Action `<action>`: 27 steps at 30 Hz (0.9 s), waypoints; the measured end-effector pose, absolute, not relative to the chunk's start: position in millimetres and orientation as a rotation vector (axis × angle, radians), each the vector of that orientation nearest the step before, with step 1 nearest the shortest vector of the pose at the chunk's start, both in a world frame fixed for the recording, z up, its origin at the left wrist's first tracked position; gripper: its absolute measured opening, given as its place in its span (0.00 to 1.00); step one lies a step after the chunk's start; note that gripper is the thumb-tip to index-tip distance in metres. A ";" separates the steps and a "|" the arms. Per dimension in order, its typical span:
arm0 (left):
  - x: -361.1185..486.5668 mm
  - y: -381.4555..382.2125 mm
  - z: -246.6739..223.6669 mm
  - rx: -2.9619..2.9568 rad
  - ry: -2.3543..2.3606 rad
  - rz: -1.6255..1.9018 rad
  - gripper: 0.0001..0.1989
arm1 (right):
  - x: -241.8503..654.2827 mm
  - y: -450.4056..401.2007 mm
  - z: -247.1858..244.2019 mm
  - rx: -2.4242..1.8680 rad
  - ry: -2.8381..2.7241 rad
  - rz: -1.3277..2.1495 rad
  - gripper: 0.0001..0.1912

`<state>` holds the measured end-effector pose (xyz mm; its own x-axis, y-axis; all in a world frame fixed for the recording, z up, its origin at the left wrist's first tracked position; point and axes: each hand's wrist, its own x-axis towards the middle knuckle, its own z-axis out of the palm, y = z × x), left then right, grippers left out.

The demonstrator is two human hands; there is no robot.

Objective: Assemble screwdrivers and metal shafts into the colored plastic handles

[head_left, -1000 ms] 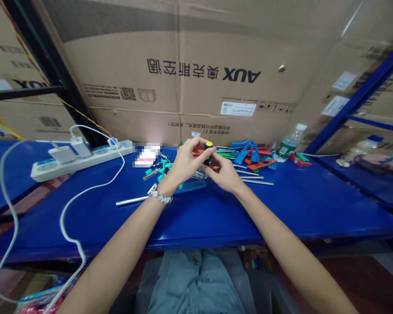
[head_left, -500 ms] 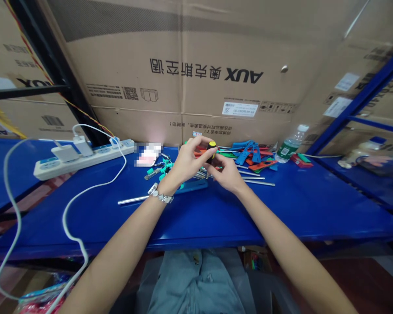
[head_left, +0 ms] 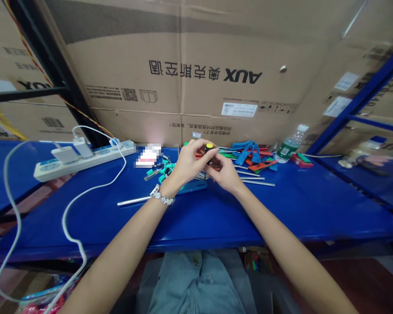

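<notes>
Sitting at the front edge of the blue bench [head_left: 301, 209], a person in jeans [head_left: 196, 283] holds both forearms over it. The left hand [head_left: 190, 162], a bracelet [head_left: 163, 198] on its wrist, grips a black handle [head_left: 209, 148] with a yellow top, upright between thumb and fingers over the bench's middle. The right hand [head_left: 225, 174] has its fingers bent in at the handle's lower end; what they pinch is hidden. A metal rod [head_left: 133, 201] lies left of the left wrist. Beyond it are green-handled tools [head_left: 165, 168]. Toward the rear edge, right of the hands, blue and orange tools [head_left: 249, 152] lie heaped. A bottle [head_left: 286, 149] stands near the rear right corner, a power strip [head_left: 80, 161] lies by the rear left. Behind the rear edge rises a cardboard box [head_left: 134, 65].
</notes>
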<state>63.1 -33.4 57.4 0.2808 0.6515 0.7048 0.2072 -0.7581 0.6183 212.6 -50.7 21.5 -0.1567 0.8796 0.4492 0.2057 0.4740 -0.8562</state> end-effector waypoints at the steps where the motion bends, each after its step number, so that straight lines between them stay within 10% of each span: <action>1: 66.0 -32.9 57.6 2.130 0.819 1.523 0.10 | 211.2 -48.9 18.7 -0.972 -1.595 0.741 0.19; 27: 59.9 -30.7 53.7 2.228 0.710 1.464 0.15 | 214.8 -50.3 25.7 -0.939 -1.717 0.871 0.18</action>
